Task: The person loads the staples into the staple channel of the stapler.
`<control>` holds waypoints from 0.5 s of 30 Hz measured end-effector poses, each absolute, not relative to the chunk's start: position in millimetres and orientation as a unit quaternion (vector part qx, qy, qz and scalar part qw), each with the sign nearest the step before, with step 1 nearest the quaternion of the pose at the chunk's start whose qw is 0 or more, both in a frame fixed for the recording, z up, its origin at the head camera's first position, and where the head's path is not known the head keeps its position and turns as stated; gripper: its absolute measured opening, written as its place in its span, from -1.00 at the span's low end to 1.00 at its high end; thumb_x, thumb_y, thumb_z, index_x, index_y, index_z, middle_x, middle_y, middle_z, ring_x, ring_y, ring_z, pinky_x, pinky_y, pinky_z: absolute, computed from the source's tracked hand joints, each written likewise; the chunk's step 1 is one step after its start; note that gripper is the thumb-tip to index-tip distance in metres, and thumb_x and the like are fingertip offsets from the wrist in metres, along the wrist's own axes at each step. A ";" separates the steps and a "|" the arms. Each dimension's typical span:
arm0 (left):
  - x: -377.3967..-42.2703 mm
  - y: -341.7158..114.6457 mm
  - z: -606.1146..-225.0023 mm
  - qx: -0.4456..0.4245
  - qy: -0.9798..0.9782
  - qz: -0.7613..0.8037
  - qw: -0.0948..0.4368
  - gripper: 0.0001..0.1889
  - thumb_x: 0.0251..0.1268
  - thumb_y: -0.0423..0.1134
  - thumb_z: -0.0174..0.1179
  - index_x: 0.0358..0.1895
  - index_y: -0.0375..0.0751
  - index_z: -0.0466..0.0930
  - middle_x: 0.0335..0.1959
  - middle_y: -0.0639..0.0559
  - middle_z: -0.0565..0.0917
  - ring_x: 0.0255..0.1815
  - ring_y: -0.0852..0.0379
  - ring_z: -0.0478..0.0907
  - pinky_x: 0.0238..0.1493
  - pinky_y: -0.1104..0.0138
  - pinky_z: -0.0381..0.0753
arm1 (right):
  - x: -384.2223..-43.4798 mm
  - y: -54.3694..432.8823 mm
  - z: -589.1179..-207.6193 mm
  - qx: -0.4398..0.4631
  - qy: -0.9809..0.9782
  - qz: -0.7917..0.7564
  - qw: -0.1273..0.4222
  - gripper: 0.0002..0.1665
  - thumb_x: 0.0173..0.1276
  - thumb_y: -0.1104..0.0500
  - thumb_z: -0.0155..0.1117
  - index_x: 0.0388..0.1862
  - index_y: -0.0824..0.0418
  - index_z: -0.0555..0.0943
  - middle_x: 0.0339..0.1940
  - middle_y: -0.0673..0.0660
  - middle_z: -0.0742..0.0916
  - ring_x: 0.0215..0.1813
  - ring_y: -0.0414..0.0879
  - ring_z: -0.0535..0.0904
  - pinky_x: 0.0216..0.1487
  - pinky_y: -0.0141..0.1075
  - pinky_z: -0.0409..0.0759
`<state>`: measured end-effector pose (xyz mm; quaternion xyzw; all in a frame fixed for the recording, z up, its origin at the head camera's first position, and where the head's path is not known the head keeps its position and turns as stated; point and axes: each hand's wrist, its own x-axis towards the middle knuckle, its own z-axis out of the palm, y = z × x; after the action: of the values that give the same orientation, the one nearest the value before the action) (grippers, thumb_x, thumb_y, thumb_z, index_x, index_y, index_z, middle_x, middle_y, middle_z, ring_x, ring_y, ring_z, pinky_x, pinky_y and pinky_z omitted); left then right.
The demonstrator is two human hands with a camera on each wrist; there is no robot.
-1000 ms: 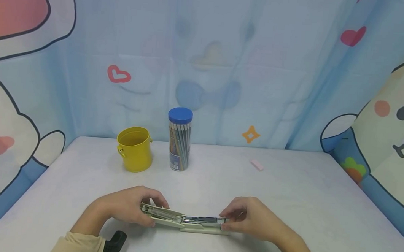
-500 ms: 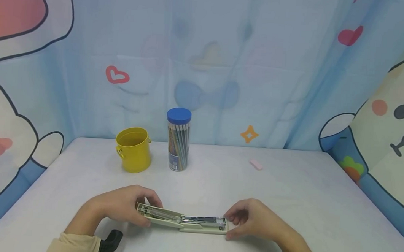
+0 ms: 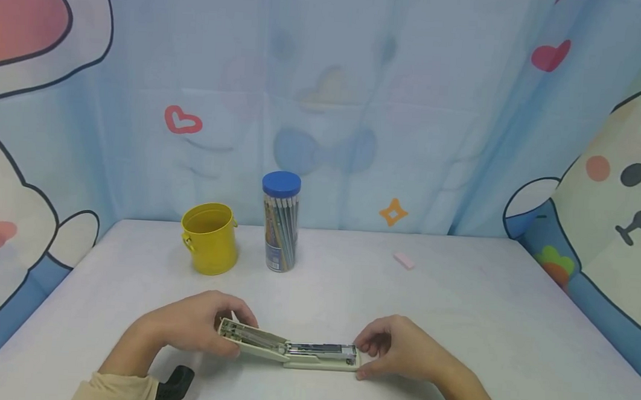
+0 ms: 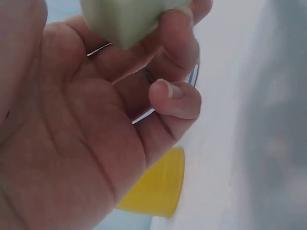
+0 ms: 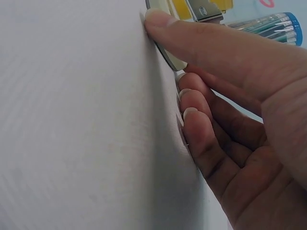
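A pale green stapler (image 3: pixel 320 364) lies folded wide open on the table, its metal staple rail (image 3: pixel 323 348) exposed on the base. My left hand (image 3: pixel 189 321) grips the tilted upper arm (image 3: pixel 253 342) between thumb and fingers. In the left wrist view, the blunt end of that arm (image 4: pixel 120 21) sits among the curled fingers. At the other end, my right hand (image 3: pixel 413 351) pinches the base tip, thumb in front and fingers behind. The right wrist view shows the thumb (image 5: pixel 192 40) on the base edge (image 5: pixel 176 61), the remaining fingers curled beneath.
A yellow bucket (image 3: pixel 210 242) stands at the back left, beside a clear jar of pencils (image 3: pixel 281 228) with a blue lid. A small pink eraser-like block (image 3: pixel 404 260) lies at the back right. Behind the white table (image 3: pixel 456 304) hangs a cartoon-print curtain (image 3: pixel 328 61).
My right fingers have slipped off the rail's end to the tip of the base. The stapler's upper arm is turned a little, showing more of its inside. The head view shifts slightly.
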<state>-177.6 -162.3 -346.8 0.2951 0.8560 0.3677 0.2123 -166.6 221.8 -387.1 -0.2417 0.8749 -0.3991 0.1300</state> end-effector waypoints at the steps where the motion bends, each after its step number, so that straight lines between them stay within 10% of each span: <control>1: -177.3 -161.4 -345.9 0.293 0.858 0.367 0.209 -0.66 0.06 -0.21 0.44 -0.05 0.19 0.70 -0.20 0.17 0.63 -0.34 0.07 0.47 -0.36 0.27 0.47 | -166.9 221.9 -387.0 -0.242 0.875 -0.399 0.130 -0.62 -0.11 0.09 0.73 -0.29 0.08 0.76 -0.41 -0.05 0.68 -0.37 -0.18 0.55 -0.36 -0.35 0.55; 15: -169.9 -130.4 -341.6 0.326 0.829 0.441 0.110 -0.76 0.12 -0.16 0.47 -0.12 0.06 0.74 -0.29 0.20 0.69 -0.26 0.08 0.56 -0.21 0.30 0.55 | -166.9 223.2 -388.9 -0.245 0.868 -0.411 0.131 -0.63 -0.10 0.12 0.71 -0.28 0.12 0.76 -0.40 -0.04 0.68 -0.36 -0.18 0.55 -0.35 -0.37 0.55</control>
<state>-169.9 -130.4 -341.6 0.3261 0.8291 0.4406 0.1102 -166.9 223.2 -388.9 -0.2451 0.8680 -0.4114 0.1309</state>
